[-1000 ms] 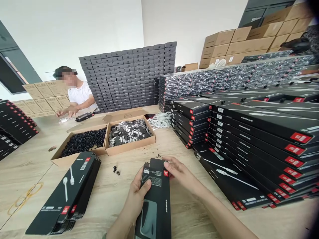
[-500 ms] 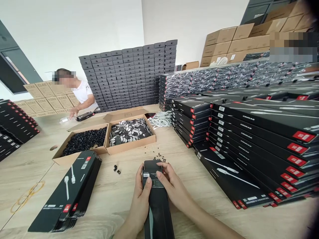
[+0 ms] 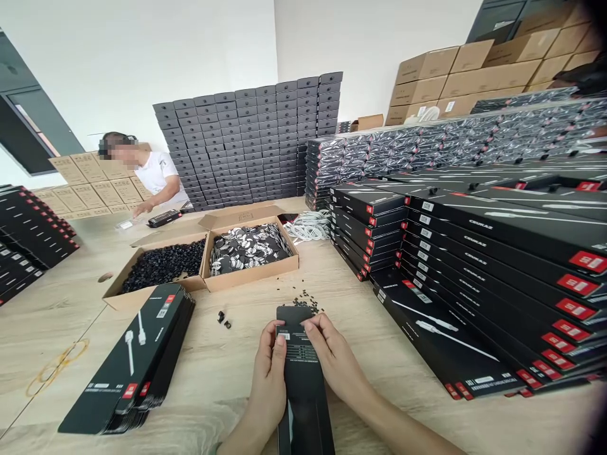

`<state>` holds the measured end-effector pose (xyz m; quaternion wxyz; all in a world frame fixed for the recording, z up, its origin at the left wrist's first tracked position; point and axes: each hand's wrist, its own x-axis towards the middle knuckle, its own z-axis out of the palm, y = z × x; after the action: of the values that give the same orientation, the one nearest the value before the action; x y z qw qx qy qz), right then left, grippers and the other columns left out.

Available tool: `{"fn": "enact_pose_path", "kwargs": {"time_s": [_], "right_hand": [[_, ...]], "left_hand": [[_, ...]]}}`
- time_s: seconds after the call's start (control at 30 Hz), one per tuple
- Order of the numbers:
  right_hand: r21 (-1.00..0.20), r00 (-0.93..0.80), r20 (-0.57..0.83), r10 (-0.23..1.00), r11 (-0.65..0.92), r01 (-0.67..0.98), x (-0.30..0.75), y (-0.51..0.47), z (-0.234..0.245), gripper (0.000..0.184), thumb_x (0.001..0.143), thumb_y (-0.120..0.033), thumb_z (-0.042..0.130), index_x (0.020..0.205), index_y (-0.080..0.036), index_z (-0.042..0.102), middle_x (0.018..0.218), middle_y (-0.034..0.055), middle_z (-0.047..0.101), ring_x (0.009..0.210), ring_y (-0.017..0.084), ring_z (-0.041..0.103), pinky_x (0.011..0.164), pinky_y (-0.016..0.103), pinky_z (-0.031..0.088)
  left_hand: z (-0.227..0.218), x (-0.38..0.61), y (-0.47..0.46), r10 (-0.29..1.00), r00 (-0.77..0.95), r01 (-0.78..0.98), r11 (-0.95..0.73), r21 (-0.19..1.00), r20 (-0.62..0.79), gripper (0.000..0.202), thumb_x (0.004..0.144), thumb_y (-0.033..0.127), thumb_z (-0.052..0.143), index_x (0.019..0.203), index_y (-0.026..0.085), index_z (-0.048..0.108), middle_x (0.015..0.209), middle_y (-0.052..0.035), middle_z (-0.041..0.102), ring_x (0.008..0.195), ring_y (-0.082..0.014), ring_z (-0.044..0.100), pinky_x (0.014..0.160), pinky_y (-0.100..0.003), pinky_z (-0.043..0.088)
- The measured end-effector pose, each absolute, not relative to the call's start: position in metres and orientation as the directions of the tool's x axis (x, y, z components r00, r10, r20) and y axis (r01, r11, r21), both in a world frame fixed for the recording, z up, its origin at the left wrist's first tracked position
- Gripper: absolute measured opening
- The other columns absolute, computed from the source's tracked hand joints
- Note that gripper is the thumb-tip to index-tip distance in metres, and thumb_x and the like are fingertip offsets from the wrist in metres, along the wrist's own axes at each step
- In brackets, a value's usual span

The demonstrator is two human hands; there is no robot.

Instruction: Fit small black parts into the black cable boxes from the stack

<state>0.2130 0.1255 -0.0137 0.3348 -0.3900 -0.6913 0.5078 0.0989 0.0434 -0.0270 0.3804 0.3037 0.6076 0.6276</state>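
1. A long wooden desk (image 3: 213,392) carries everything in view. A wall of stacked grey boxes (image 3: 241,151) rises at its far side, and brown cardboard cartons (image 3: 465,82) are piled at the upper right.
2. Rows of flat black retail boxes (image 3: 488,265) fill the right of the desk, and a smaller stack of black boxes (image 3: 128,366) lies at the lower left.
3. Across the desk, a co-worker (image 3: 156,174) in a white T-shirt reaches one hand down to the desktop.
4. Two open cardboard trays (image 3: 251,278) sit side by side: one is heaped with small black parts (image 3: 164,265), the other with black-and-white printed packets (image 3: 249,248).
5. Directly before the person, a long black cardboard box (image 3: 303,373) points its far end toward the trays; whether it rests on the desk is hidden. It looks light and fairly stiff along its length, though the thin card could dent at the corners, and its smooth face may slip. Its long edges seem the surest hold.
6. The left hand (image 3: 270,385) curls around the box's left edge, thumb on its face. The right hand (image 3: 334,360) presses its fingertips on the face near the far end. Both hands are close together and clamped on the box.
7. Loose black bits (image 3: 303,302) lie scattered just beyond the box's far end.
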Motion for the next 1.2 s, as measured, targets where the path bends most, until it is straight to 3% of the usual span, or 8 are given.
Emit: {"fn": "enact_pose_path", "kwargs": {"time_s": [0.2,0.27,0.4,0.6,0.73,0.9,1.07,1.2], "right_hand": [[-0.985,-0.495,-0.024,0.868,0.065,0.162,0.212,0.129,-0.019,0.045,0.090,-0.061,0.040,0.076,-0.022,0.057,0.080,0.0051,0.063,0.081,0.024,0.057,0.076,0.036,0.045],[-0.994,-0.505,-0.030,0.863,0.029,0.108,0.213,0.130,-0.021,0.043,0.088,-0.061,0.044,0.094,-0.023,0.063,0.094,0.0063,0.066,0.096,0.025,0.058,0.086,0.038,0.045],[-0.992,-0.428,-0.118,0.896,-0.126,0.010,0.216,0.134,-0.016,0.059,0.087,-0.061,0.048,0.136,-0.027,0.046,0.127,0.0064,0.059,0.125,0.024,0.048,0.105,0.041,0.036],[-0.996,-0.636,0.048,0.770,0.083,0.025,0.223,0.141,0.006,0.046,0.085,-0.059,0.054,0.105,-0.022,0.073,0.115,0.0084,0.068,0.114,0.027,0.057,0.104,0.043,0.037],[-0.990,-0.555,-0.116,0.824,-0.144,-0.006,0.226,0.145,0.007,0.052,0.080,-0.065,0.057,0.088,-0.017,0.076,0.091,0.0087,0.074,0.091,0.026,0.065,0.088,0.039,0.047],[-0.927,-0.691,-0.325,0.646,-0.361,0.099,0.234,0.150,0.009,0.051,0.078,-0.064,0.060,0.087,-0.016,0.075,0.082,0.0059,0.074,0.078,0.021,0.064,0.071,0.031,0.047],[-0.967,-0.823,-0.232,0.519,-0.214,0.138,0.241,0.156,0.011,0.045,0.077,-0.058,0.065,0.088,-0.016,0.077,0.082,0.0028,0.075,0.077,0.019,0.063,0.075,0.030,0.046],[-0.980,-0.816,-0.183,0.548,-0.171,0.105,0.238,0.157,0.004,0.043,0.074,-0.055,0.069,0.094,-0.017,0.077,0.088,0.0042,0.076,0.088,0.023,0.065,0.082,0.034,0.047]], "left_hand": [[-0.030,0.100,0.046,0.864,-0.493,-0.147,0.029,0.989,-0.099,0.037,0.088,0.055,0.047,0.102,0.022,0.058,0.105,-0.0060,0.065,0.100,-0.0219,0.058,0.090,-0.032,0.045],[-0.030,0.101,0.046,0.862,-0.496,-0.161,0.025,0.987,-0.103,0.037,0.087,0.055,0.048,0.101,0.022,0.058,0.103,-0.0056,0.064,0.099,-0.0215,0.058,0.089,-0.031,0.045],[-0.027,0.102,0.045,0.885,-0.453,-0.140,0.050,0.989,-0.109,0.038,0.088,0.056,0.046,0.102,0.022,0.058,0.105,-0.0058,0.064,0.098,-0.0213,0.058,0.085,-0.031,0.046],[-0.023,0.100,0.045,0.911,-0.408,-0.104,0.017,0.994,-0.058,0.036,0.088,0.054,0.048,0.102,0.022,0.058,0.106,-0.0065,0.064,0.104,-0.0220,0.056,0.093,-0.032,0.042],[-0.018,0.102,0.042,0.947,-0.307,-0.172,0.039,0.984,-0.091,0.042,0.089,0.054,0.046,0.119,0.024,0.044,0.108,-0.0069,0.064,0.091,-0.0194,0.061,0.084,-0.033,0.045],[-0.017,0.106,0.038,0.964,-0.250,-0.180,0.041,0.983,-0.086,0.036,0.090,0.053,0.045,0.111,0.024,0.041,0.105,-0.0063,0.064,0.088,-0.0175,0.060,0.081,-0.031,0.044],[-0.020,0.104,0.039,0.964,-0.249,-0.176,0.053,0.983,-0.096,0.036,0.089,0.053,0.047,0.108,0.024,0.042,0.102,-0.0066,0.064,0.092,-0.0196,0.061,0.083,-0.033,0.045],[-0.019,0.103,0.040,0.962,-0.256,-0.151,0.056,0.987,-0.094,0.032,0.091,0.051,0.046,0.107,0.024,0.040,0.103,-0.0063,0.064,0.095,-0.0194,0.060,0.086,-0.034,0.044]]}}
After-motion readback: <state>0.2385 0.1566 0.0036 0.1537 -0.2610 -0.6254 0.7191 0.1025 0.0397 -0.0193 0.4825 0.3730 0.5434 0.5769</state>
